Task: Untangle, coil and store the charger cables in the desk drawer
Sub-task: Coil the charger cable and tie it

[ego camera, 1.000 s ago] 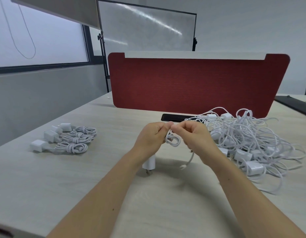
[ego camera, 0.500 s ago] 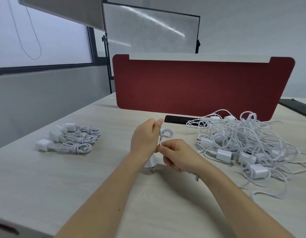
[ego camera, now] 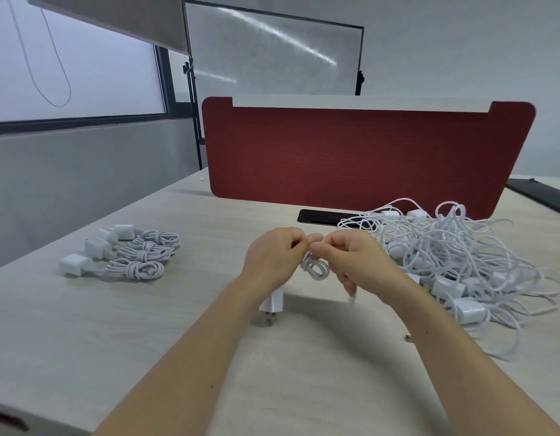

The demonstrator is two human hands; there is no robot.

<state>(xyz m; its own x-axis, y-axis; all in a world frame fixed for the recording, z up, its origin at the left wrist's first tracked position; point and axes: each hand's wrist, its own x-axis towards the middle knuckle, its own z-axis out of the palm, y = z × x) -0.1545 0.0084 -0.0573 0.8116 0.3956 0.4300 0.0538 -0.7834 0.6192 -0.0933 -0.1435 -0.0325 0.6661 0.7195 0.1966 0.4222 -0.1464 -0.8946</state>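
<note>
Head view. At centre frame, the left hand (ego camera: 274,259) and the right hand (ego camera: 355,262) meet fingertip to fingertip, both pinched on a small white cable coil (ego camera: 316,268) held above the desk (ego camera: 178,357). The charger plug (ego camera: 272,305) of this cable hangs below the left wrist, at 6 o'clock from the coil; its prongs point down, close to the desk.

Progress, as judged: three finished coils with plugs (ego camera: 127,253) lie at 9 o'clock, well apart from the hands. A large tangled pile of cables (ego camera: 461,262) remains at 3 o'clock. The current coil appears nearly complete. Most untangling is still to do, and nothing is stored.

Not visible: the desk drawer. The free cable end near the right hand is blurred. The number of chargers in the pile cannot be counted. A small connector (ego camera: 408,337) lies at 5 o'clock; its cable cannot be traced.
</note>
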